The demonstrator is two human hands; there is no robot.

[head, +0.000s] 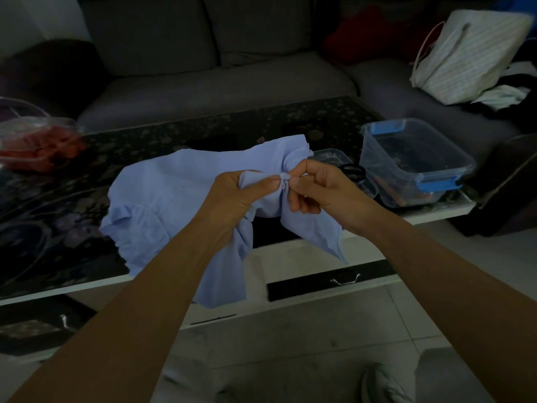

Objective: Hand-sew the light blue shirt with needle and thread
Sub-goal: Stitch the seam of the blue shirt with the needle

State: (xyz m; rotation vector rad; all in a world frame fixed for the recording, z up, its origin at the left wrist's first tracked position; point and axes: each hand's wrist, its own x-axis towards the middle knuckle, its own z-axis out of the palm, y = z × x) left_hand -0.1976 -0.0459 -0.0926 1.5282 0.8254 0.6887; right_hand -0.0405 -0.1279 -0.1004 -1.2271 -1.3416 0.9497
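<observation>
The light blue shirt (162, 193) lies crumpled on the dark patterned table (87, 158), and part of it hangs over the front edge. My left hand (232, 196) grips a bunched fold of the shirt, thumb on top. My right hand (322, 187) pinches the same fold at its tip between thumb and forefinger, right against my left thumb. The light is dim, and I can make out neither needle nor thread.
A clear plastic box with blue clips (412, 161) stands on the table's right end, with black scissors (353, 170) and a small clear tub beside it. A bowl of red things (35, 144) is at the left. A grey sofa (220, 71) stands behind, with a striped bag (467, 56) on it.
</observation>
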